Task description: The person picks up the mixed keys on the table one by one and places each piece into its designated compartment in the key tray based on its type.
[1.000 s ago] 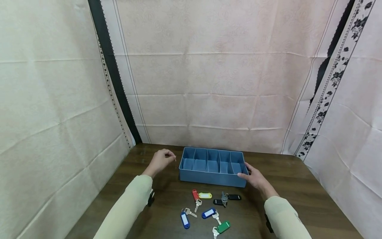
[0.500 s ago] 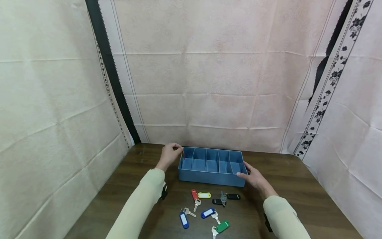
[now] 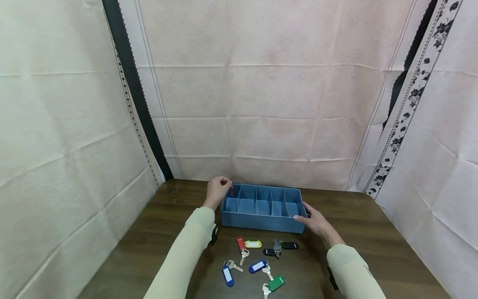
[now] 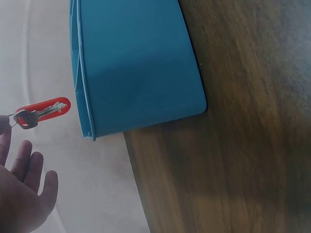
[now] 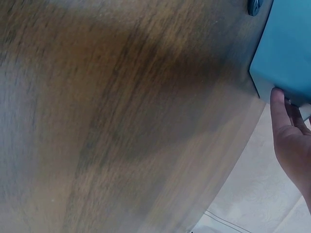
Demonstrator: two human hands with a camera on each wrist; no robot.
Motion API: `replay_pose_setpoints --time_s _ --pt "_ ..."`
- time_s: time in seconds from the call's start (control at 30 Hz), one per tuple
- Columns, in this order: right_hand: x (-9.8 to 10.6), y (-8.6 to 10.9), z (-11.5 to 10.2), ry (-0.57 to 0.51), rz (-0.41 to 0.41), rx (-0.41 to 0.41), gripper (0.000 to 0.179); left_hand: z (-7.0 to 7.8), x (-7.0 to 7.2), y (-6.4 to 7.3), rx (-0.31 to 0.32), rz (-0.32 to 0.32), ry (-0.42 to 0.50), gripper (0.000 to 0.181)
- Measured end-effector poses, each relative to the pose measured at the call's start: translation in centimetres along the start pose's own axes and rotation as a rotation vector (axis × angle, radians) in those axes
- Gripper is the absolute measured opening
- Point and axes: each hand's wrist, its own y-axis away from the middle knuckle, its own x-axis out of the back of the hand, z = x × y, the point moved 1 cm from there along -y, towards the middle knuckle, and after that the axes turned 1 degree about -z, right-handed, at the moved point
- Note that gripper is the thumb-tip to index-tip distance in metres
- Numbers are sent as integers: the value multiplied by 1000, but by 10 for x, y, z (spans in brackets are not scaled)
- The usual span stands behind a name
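My left hand pinches the ring of a key with a red tag over the left end compartment of a blue divided box. In the left wrist view the metal key hangs against the tag, just off the box's rim, and the other fingers are spread loosely. At the box's right end, my right hand grips the corner, thumb on the front wall and fingers along the end wall. Several compartments run across the box; those seen from the head hold nothing visible.
On the wooden table before the box lie keys with tags: red, yellow, two black, two blue and one green. Pale cloth hangs behind the table and at both sides.
My left hand has moved right, from beside the box to over its left end, carrying the red-tagged key. My right hand keeps its grip on the box.
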Motion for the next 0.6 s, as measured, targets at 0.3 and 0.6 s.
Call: replay_pose_setpoints --time_s 0.3,0.6 --pt "-2 0 1 7 -1 -5 103 1 3 1 10 0 -60 15" --pt "0 3 -1 25 -8 35 94 -4 7 0 22 -42 -54 20"
